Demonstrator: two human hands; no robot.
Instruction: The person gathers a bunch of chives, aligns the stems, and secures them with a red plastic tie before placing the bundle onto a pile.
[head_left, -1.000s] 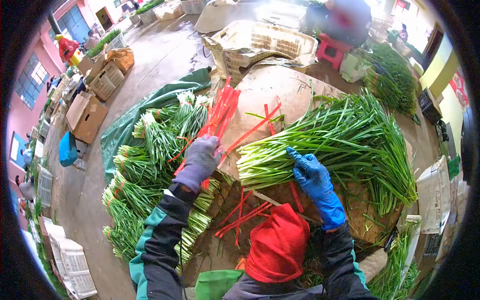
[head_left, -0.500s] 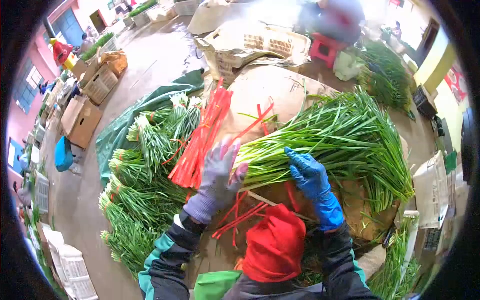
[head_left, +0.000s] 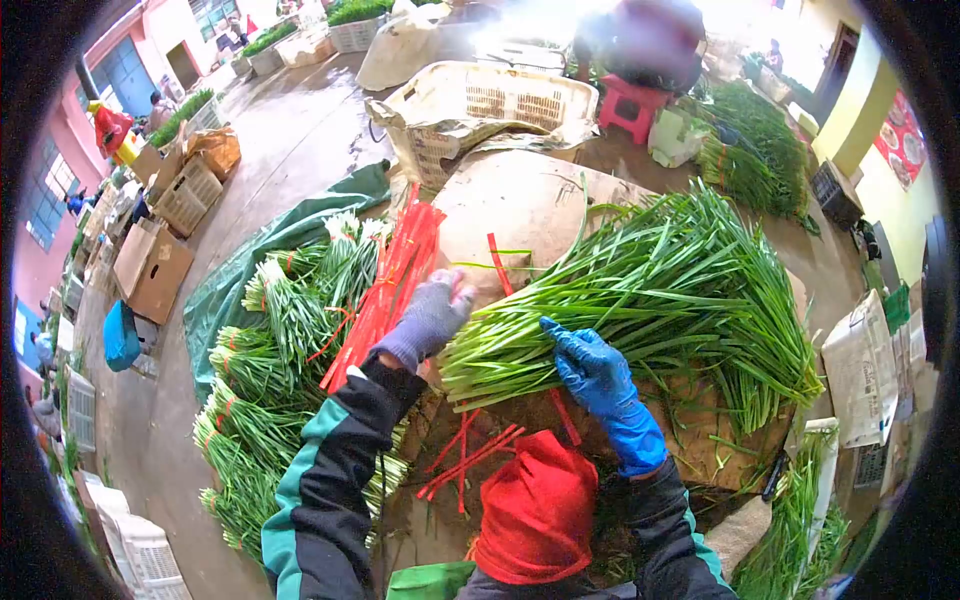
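A big loose heap of long green chives (head_left: 660, 300) lies across the board before me, pale cut ends to the left. My left hand (head_left: 432, 318), in a grey-purple glove, is at those cut ends with its fingers apart and nothing visible in them. My right hand (head_left: 595, 375), in a blue rubber glove, rests against the near side of the stalks, fingers stretched out to the left. Just left of my left hand lies a bundle of flat red ties (head_left: 385, 285). More loose red ties (head_left: 470, 455) are on the board nearer me.
Tied chive bunches (head_left: 250, 405) are piled on the left, by a green tarp (head_left: 215, 310). A cream crate (head_left: 490, 100) stands beyond the board (head_left: 520, 200). A red stool (head_left: 632, 108) and more greens (head_left: 750, 150) are behind. Red cloth (head_left: 535, 505) covers something close to me.
My left hand has moved from upright with spread fingers to leaning right against the cut ends. My right hand stays along the stalks. The whole view has shifted slightly.
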